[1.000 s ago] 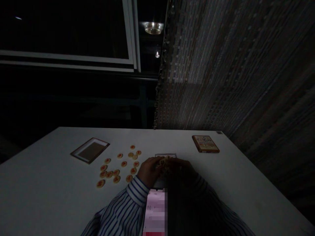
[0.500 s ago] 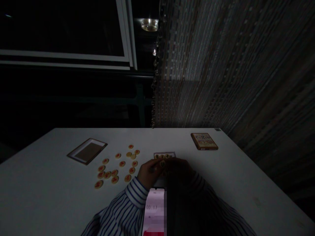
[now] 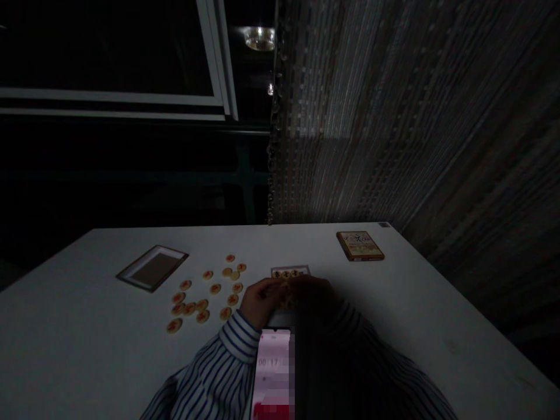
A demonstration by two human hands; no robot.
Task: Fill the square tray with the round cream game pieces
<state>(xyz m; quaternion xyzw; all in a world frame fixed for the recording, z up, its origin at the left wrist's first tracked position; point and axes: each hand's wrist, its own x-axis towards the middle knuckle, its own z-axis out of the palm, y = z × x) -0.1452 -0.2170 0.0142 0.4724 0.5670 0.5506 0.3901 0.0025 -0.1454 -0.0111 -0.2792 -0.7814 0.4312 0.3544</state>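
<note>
My left hand [image 3: 258, 300] and my right hand [image 3: 317, 291] meet at the table's near middle, over a small tray [image 3: 289, 272] that holds a row of round wooden game pieces. Both hands have curled fingers pinched around pieces [image 3: 285, 294] between them. The right hand lies in deep shadow and is hard to make out. Several loose round pieces with red marks [image 3: 203, 294] lie scattered on the white table [image 3: 87, 338] just left of my left hand.
An empty shallow box half [image 3: 152, 268] lies at the far left. A printed box lid [image 3: 359, 245] lies at the far right corner. A lit phone screen [image 3: 273, 373] hangs near my chest. A bead curtain [image 3: 394, 116] hangs behind the table.
The tray's far row of pieces has come into view beyond my fingers. My hands stay together over the tray, shifted only slightly. The view has drifted a little.
</note>
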